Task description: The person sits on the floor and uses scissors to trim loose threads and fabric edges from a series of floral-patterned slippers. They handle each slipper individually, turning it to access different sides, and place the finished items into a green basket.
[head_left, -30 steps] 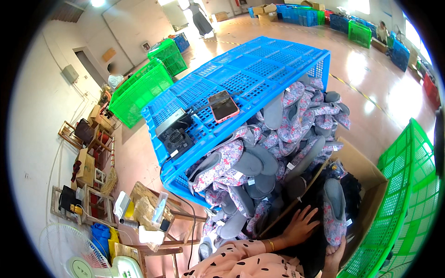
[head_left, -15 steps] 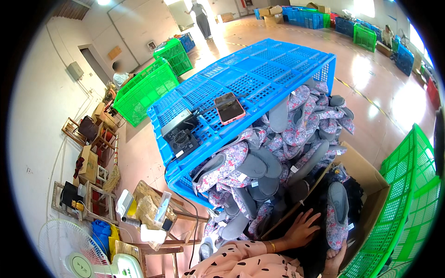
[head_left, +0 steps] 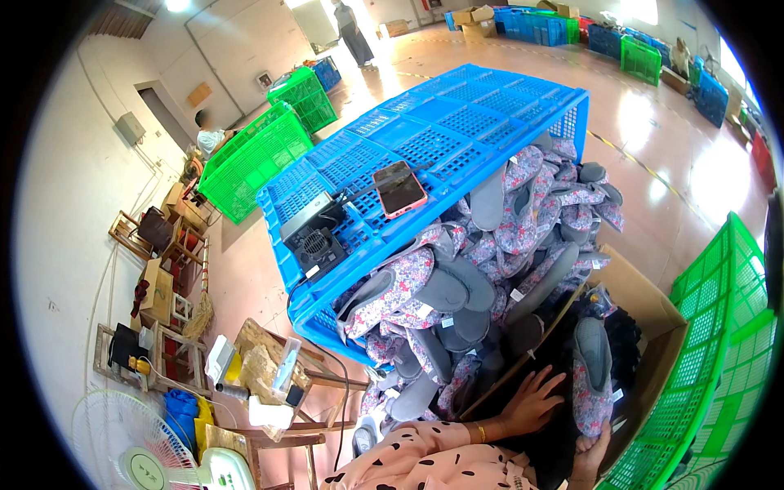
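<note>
My right hand [head_left: 594, 451] grips the lower end of a grey-lined floral cloth shoe [head_left: 590, 400], whose opening faces up. A white tag hangs at the shoe's side. Beside it, my left hand [head_left: 532, 402] has its fingers spread over black material [head_left: 625, 347] in a cardboard box [head_left: 645, 287]; whether it presses on that material I cannot tell. To the left of the box, a heap of similar floral shoes [head_left: 523, 220] with grey soles spills from a blue plastic crate [head_left: 457, 114] lying on its side.
A phone [head_left: 400, 189] and a small black device with a fan [head_left: 317, 251] rest on the blue crate. A green crate [head_left: 704, 351] borders the box on the right. At left stand a wooden stool [head_left: 265, 363] and a fan [head_left: 143, 465]. People and more crates are farther back.
The hands and the held shoe stay nearly in place. In the background, the standing person has shifted slightly.
</note>
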Tool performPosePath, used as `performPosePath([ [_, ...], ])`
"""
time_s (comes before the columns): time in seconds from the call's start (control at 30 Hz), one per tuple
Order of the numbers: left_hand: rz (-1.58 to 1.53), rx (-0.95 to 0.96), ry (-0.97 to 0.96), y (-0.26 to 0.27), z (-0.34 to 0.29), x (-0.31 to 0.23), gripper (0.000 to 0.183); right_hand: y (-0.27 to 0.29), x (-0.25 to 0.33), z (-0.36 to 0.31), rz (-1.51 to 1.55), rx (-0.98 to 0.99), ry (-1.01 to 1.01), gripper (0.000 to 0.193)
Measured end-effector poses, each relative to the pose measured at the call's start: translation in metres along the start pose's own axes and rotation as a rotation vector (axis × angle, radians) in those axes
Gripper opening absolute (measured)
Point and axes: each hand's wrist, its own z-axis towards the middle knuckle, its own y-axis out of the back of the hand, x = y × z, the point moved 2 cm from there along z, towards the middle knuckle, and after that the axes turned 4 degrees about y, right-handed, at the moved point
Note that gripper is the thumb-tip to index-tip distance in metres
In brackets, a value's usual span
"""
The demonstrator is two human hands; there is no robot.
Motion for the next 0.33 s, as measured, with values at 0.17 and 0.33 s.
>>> performPosePath([
  [0.17, -0.007, -0.027, -0.020, -0.0017, 0.0004, 0.0013, 0.033, -0.0024, 0.0022, -0.0019, 0.002, 0.044, 0.005, 0.029],
  [0.33, -0.009, -0.033, -0.017, -0.0005, 0.0000, 0.0019, 0.034, -0.0066, 0.0034, -0.0037, 0.019, 0.029, -0.013, 0.030],
])
